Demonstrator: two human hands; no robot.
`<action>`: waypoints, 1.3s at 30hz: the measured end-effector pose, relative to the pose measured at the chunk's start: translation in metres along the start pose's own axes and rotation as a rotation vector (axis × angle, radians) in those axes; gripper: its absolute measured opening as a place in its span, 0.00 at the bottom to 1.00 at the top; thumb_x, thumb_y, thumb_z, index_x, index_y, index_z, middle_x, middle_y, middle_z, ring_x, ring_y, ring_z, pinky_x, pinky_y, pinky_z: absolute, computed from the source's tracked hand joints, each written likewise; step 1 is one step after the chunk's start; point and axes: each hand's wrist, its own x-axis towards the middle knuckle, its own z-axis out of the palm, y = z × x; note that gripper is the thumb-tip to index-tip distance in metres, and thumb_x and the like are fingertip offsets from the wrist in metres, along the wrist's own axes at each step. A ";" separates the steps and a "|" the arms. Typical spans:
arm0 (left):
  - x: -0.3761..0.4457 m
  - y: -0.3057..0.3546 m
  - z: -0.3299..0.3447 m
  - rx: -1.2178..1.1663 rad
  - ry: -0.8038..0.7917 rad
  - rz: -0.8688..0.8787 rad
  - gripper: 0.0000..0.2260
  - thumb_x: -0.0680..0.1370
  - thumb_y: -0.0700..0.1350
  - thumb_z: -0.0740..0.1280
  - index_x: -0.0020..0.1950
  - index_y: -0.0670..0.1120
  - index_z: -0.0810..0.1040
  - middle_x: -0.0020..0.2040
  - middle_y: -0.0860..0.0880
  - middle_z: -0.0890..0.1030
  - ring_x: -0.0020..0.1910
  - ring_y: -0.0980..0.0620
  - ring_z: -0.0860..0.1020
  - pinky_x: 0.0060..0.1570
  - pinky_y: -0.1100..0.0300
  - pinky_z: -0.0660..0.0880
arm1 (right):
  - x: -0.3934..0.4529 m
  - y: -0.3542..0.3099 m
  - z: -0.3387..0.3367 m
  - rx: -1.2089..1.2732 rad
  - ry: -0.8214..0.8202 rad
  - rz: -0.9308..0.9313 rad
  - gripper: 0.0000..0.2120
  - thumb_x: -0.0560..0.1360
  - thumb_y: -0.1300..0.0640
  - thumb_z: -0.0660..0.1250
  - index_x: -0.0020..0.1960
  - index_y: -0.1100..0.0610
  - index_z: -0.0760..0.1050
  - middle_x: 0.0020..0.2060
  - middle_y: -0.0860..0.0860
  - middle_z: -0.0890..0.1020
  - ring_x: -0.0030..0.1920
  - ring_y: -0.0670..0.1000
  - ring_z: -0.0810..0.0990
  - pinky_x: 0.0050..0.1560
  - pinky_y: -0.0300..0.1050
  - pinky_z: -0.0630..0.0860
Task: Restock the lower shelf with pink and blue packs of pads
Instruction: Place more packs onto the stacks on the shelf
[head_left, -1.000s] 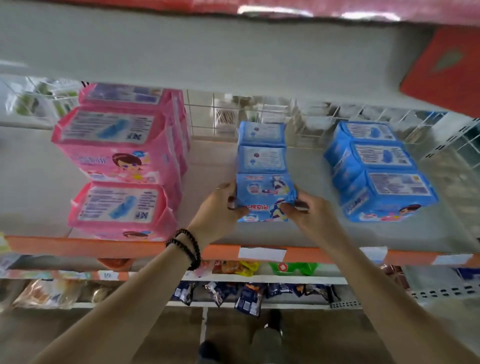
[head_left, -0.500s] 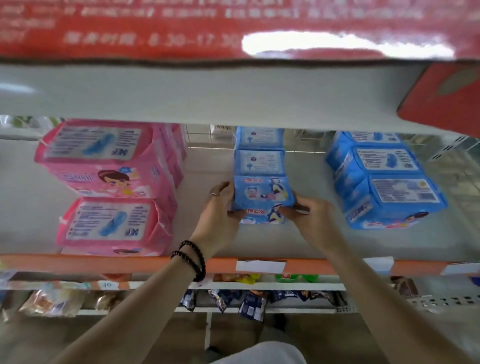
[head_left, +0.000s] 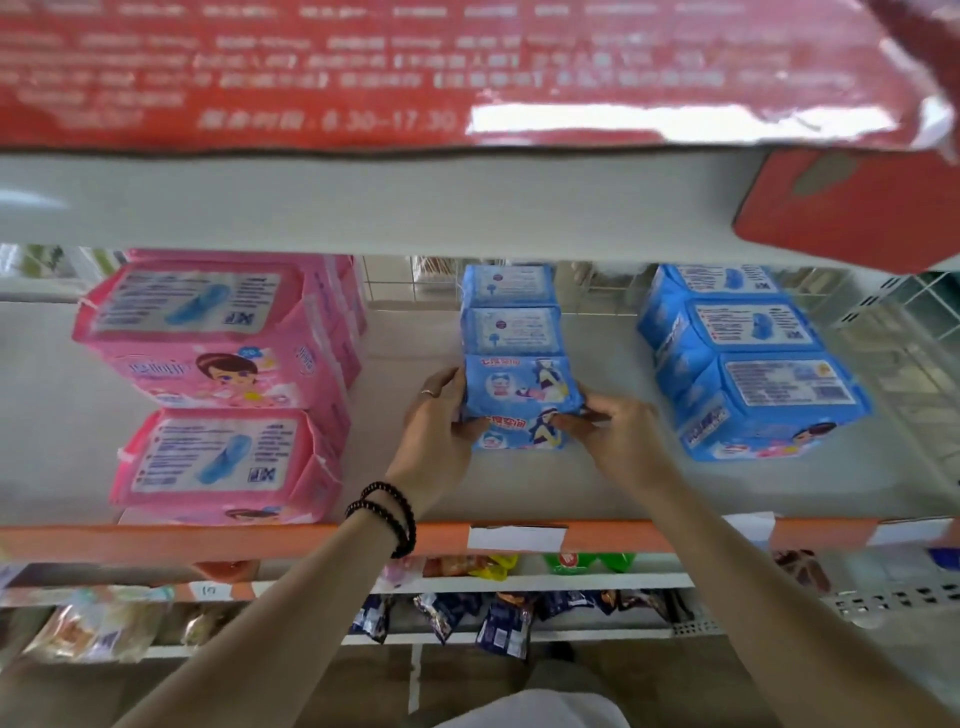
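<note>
A small blue pack of pads (head_left: 522, 387) stands at the front of a middle row on the white shelf (head_left: 519, 483). My left hand (head_left: 441, 421) grips its left side and my right hand (head_left: 618, 431) pinches its lower right corner. Two more small blue packs (head_left: 511, 309) line up behind it. Stacked pink packs (head_left: 218, 384) fill the shelf's left part. Larger blue packs (head_left: 753, 364) sit in a row on the right.
A red printed banner (head_left: 415, 73) and a white shelf board (head_left: 363, 202) hang close above. The shelf's orange front lip (head_left: 156, 540) carries white price labels. Snack bags (head_left: 498, 618) lie on shelves below. A wire grid backs the shelf.
The view has tilted upward, showing more of the red banner. Both hands stay on the front blue pack, which has slid a little deeper onto the shelf.
</note>
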 end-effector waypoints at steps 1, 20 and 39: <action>-0.001 -0.001 0.000 0.027 0.010 0.011 0.23 0.79 0.32 0.67 0.73 0.45 0.72 0.65 0.54 0.71 0.57 0.69 0.75 0.58 0.72 0.75 | -0.001 0.000 0.000 -0.011 0.001 -0.013 0.18 0.75 0.52 0.74 0.64 0.54 0.81 0.49 0.49 0.87 0.45 0.41 0.83 0.40 0.26 0.75; -0.030 -0.003 -0.014 0.307 0.025 -0.087 0.30 0.76 0.51 0.75 0.74 0.46 0.70 0.71 0.49 0.69 0.63 0.50 0.76 0.63 0.49 0.76 | -0.051 -0.001 -0.004 -0.019 0.059 0.119 0.37 0.70 0.36 0.70 0.74 0.54 0.70 0.65 0.50 0.79 0.62 0.51 0.79 0.63 0.57 0.75; -0.030 0.023 -0.015 0.060 -0.005 -0.143 0.14 0.80 0.58 0.67 0.46 0.49 0.83 0.39 0.53 0.86 0.34 0.58 0.83 0.39 0.57 0.81 | -0.036 -0.025 -0.020 0.039 0.122 0.086 0.17 0.79 0.47 0.67 0.42 0.59 0.83 0.29 0.43 0.81 0.31 0.38 0.79 0.31 0.33 0.70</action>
